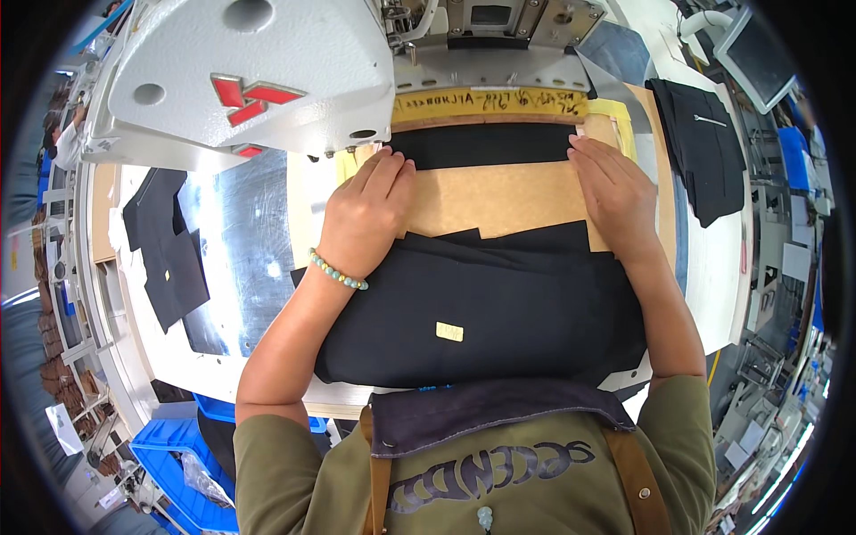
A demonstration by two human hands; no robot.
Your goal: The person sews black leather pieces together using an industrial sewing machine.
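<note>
A narrow black fabric strip lies crosswise on a tan board, its far edge against the yellow-taped edge of a metal clamp plate. My left hand has its fingers together on the strip's left end, beside the white sewing machine head. At the right end, my right hand rests with fingers close together, the tips at the strip's edge. Both thumbs are mostly hidden. Between my forearms and close to my body lies a pile of black fabric pieces with a small yellow label on it.
The white sewing machine head stands close at the upper left. Black cut pieces lie on the left, and a folded black stack on the right. A blue crate stands at the lower left; a monitor is at the upper right.
</note>
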